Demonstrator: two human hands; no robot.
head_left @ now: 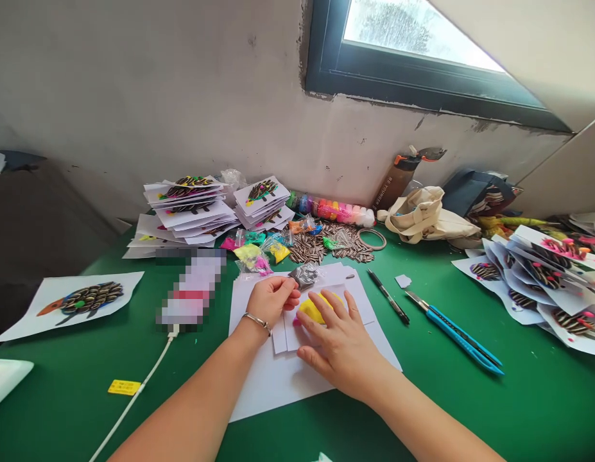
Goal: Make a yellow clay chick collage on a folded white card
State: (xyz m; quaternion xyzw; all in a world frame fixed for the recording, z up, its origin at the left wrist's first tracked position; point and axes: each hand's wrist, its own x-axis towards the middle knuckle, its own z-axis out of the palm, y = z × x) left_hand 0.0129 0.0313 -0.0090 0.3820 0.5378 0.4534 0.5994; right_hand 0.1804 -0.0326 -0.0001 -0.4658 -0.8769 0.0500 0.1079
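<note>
My left hand (272, 298), a bracelet at its wrist, is closed in a pinch; whatever lies between the fingertips is hidden. Just beyond those fingertips is a small clear bag of black clay (305, 276). My right hand (339, 340) lies palm down with fingers spread over a yellow clay shape (312, 309), partly covering it. A bit of pink clay (296, 322) shows at the shape's left edge. The shape sits on a small white paper (290, 340), on top of larger white sheets (258, 398).
Behind the sheets are sunflower seeds (307, 249), bagged coloured clay (251, 256) and a tape roll (371, 239). A pen (388, 296) and blue utility knife (456, 333) lie right. Seed pictures (191, 218) are stacked at back left, more (533, 276) at right. A cable (147, 378) runs left.
</note>
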